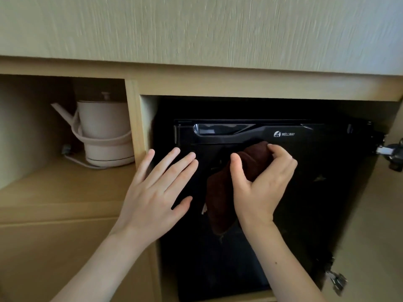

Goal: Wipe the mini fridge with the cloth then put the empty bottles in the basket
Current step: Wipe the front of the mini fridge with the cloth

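A black mini fridge with a WELLWAY logo sits inside a wooden cabinet bay, its door closed. My right hand grips a dark brown cloth and holds it against the upper middle of the fridge door, with the cloth's loose end hanging down. To its left, my left hand is flat with straight, spread fingers on the door's left side. No bottles or basket are in view.
A pale pink kettle on its base stands in the open shelf bay at the left, cord trailing. The wooden divider separates it from the fridge. The open cabinet door's hinges show at the right.
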{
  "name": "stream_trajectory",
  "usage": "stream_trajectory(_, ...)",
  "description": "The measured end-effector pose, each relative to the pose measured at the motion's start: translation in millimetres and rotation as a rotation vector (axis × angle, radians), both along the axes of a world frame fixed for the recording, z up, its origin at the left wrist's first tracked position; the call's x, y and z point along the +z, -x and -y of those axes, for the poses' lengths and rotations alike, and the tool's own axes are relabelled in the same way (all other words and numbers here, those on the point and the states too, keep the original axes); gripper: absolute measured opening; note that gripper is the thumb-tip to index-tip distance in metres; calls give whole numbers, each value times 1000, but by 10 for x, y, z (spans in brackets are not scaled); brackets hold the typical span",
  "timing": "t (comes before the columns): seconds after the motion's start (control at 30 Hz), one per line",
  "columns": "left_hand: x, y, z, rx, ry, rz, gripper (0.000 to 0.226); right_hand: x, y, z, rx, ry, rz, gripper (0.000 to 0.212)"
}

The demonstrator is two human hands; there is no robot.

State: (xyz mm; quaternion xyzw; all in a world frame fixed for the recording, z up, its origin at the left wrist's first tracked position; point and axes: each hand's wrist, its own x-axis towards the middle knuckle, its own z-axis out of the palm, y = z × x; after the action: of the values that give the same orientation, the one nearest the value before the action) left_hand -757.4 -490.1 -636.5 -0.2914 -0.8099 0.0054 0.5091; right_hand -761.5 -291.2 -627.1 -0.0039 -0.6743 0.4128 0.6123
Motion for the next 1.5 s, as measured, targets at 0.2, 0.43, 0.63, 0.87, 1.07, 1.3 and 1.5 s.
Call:
stream_trajectory(0.2, 5, 94, 0, -19, -15, -32, 70, -234, 57, 95, 26, -269, -43, 50)
stream_trajectory(0.43, 44, 84, 32, -4, 17, -29, 71, -196, 50, -98, 57, -186, -126, 36)
stream_trajectory(0.63, 39, 50, 83, 19, 37, -23, 70, -164, 32, 245, 109, -437, -108, 36)
stream_trajectory(0.87, 48, 46, 148, 17, 40, 1, 73, -190, 17, -112, 84, -361, -82, 36)
stream_trajectory(1.07, 56, 48, 155, 8, 29, 6, 74, -158, 59, 63, 108, -464, -114, 37)
stream_trajectory(1.3, 47, 37, 115, 1, 5, 16, 73, -367, 30, -304, 123, -612, -64, 36)
stream_trajectory(1.5, 44, 32, 32, -23, -8, 32, 72, -127, 50, -85, 65, -335, -109, 36)
